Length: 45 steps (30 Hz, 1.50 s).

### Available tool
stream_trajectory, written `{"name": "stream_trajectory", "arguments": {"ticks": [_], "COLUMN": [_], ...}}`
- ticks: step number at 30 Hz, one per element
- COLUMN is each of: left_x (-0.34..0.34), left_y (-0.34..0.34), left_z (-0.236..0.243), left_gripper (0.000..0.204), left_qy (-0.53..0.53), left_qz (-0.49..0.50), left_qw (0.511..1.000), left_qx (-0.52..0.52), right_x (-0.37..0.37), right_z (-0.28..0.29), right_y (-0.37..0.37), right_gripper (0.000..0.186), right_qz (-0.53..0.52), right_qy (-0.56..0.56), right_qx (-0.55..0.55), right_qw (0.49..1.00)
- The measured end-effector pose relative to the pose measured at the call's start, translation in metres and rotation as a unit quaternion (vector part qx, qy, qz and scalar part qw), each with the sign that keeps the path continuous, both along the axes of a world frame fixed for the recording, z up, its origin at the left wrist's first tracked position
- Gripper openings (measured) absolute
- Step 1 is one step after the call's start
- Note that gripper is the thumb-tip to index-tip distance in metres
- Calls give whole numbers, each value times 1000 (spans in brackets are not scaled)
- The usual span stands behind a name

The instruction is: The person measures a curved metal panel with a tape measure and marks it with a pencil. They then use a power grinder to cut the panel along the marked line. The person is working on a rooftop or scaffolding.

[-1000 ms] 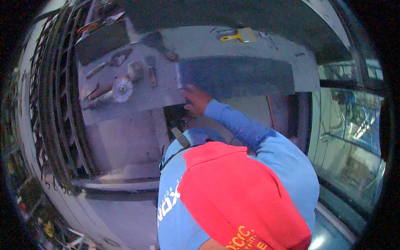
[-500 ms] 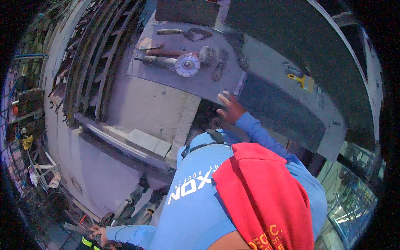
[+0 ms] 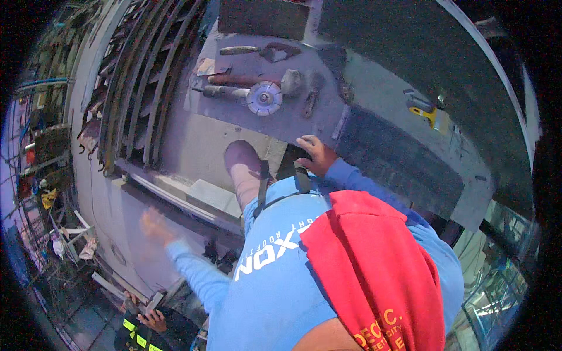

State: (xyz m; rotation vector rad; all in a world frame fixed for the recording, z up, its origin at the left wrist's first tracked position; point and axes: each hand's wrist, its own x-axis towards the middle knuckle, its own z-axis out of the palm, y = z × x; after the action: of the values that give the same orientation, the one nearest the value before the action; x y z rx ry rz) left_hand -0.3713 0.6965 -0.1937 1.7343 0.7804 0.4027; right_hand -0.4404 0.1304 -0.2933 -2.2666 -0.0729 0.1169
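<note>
My left hand [image 3: 157,227] is in the air over the pale surface at left. Its fingers are smeared by motion, and no object shows in it. My right hand [image 3: 316,157] is open, fingers stretched out beside a dark gap at the lower edge of the tool-covered board [image 3: 205,120]. On that board lie an angle grinder with a segmented disc [image 3: 264,98], a red-handled hammer [image 3: 291,82] and a pointed trowel [image 3: 280,52]. A dark narrow tool [image 3: 311,104] is nearest to my right hand among them.
My shoe [image 3: 242,157] is on the pale slab. At lower left, a co-worker in reflective stripes [image 3: 139,336] holds a grey block [image 3: 156,300]. Long metal bars [image 3: 137,88] stand at upper left. A yellow-and-grey tool [image 3: 422,111] lies at right.
My left hand has moved up and away from the co-worker's hands at lower left. My right hand has shifted slightly. My shoe has come into view on the slab.
</note>
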Motion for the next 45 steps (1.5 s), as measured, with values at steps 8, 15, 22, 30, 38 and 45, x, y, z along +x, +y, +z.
{"name": "stream_trajectory", "arguments": {"ticks": [8, 15, 22, 30, 38, 45], "left_x": [209, 309, 337, 259, 123, 71], "left_y": [-294, -347, -338, -349, -459, -501], "left_z": [-113, -139, -185, -71, 90, 85], "left_gripper": [68, 73, 62, 50, 32, 64], "left_qy": [-93, 10, -174, 10, 39, -150], "left_qz": [-600, -793, -870, -950, -909, -868], "left_qw": [632, 298, 290, 293, 370, 469], "left_qx": [481, 532, 360, 108, -188, -73], "right_x": [-23, -52, 8, 75, 74, 10], "right_z": [-20, -16, 5, -4, 101, 119], "right_y": [46, 104, 220, 219, 159, 92], "right_gripper": [63, 61, 58, 84, 85, 85], "right_qz": [-53, -399, -394, -502, -619, -588], "right_qy": [28, 75, 79, 49, -229, -141], "right_qx": [30, -12, 5, 295, 308, 136], "right_qw": [998, 914, 916, 811, 685, 785]}}
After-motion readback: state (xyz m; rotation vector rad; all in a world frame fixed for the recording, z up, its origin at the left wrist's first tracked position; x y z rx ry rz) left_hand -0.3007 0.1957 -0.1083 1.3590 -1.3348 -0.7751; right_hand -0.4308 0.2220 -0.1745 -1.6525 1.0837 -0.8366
